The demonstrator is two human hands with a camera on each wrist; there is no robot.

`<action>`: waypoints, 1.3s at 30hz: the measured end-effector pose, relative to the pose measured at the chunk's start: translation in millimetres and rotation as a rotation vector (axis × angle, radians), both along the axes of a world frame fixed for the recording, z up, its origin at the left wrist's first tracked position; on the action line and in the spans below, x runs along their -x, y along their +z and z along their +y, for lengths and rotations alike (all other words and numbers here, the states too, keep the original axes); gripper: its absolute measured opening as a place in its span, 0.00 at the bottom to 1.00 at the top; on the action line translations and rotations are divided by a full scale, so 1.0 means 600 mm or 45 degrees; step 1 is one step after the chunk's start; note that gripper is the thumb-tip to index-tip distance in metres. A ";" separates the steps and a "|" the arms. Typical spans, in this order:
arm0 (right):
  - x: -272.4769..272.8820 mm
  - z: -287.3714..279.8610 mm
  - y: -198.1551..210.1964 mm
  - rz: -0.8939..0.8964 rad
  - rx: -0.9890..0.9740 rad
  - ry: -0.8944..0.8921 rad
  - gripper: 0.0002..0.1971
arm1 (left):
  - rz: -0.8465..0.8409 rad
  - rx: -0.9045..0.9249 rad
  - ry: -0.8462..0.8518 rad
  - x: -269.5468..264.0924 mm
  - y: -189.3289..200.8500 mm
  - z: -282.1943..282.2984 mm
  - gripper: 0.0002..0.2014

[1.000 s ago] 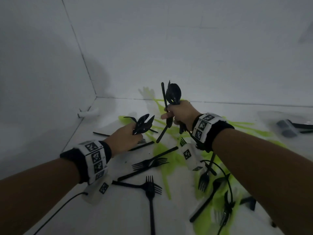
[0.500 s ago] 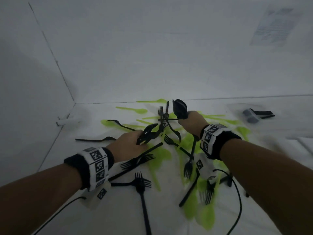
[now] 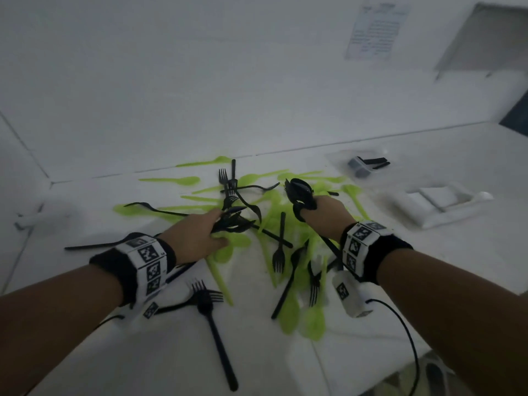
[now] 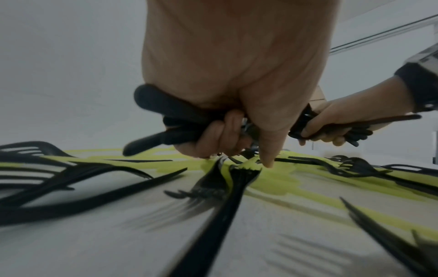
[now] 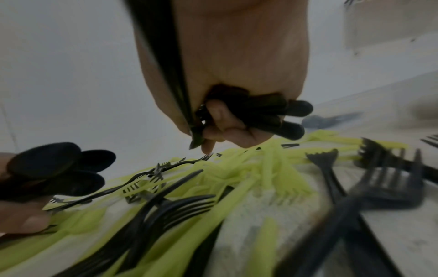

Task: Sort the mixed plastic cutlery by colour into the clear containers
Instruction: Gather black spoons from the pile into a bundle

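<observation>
Black cutlery fills both your hands: left hand [image 3: 197, 235] and right hand [image 3: 325, 214] each clench bundles; reaching into the tangled green cutlery [image 3: 297, 230] risks dropping pieces.

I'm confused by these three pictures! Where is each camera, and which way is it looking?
Head: worn on the head, looking down at the cutlery pile; both forearms and hands show.
Left wrist: looks along the left hand, which grips black cutlery; the right hand shows too.
Right wrist: looks along the right hand gripping black handles.
Shared: the green and black pile.
</observation>
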State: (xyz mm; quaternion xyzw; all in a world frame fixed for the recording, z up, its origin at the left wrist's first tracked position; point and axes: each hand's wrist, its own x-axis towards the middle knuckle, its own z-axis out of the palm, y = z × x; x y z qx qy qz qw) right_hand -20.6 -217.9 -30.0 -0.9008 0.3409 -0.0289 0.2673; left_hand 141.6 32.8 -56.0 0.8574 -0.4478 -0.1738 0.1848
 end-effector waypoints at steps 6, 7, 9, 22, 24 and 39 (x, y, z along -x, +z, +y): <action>0.035 -0.040 -0.018 -0.023 -0.008 -0.037 0.14 | 0.008 0.094 -0.125 0.071 0.025 -0.037 0.16; 0.039 -0.049 -0.020 -0.027 -0.022 -0.031 0.14 | -0.014 0.078 -0.150 0.087 0.029 -0.047 0.15; 0.045 -0.063 -0.023 -0.052 -0.049 -0.015 0.13 | -0.022 0.046 -0.174 0.117 0.032 -0.068 0.16; 0.097 -0.180 -0.033 -0.228 -0.096 0.143 0.08 | 0.031 -0.114 0.087 0.182 0.010 -0.146 0.24; 0.105 -0.204 -0.036 -0.287 -0.130 0.148 0.07 | 0.044 -0.042 0.186 0.195 0.013 -0.162 0.23; 0.130 -0.214 -0.047 -0.702 -1.028 -0.082 0.07 | 0.922 0.688 0.667 0.293 0.042 -0.317 0.06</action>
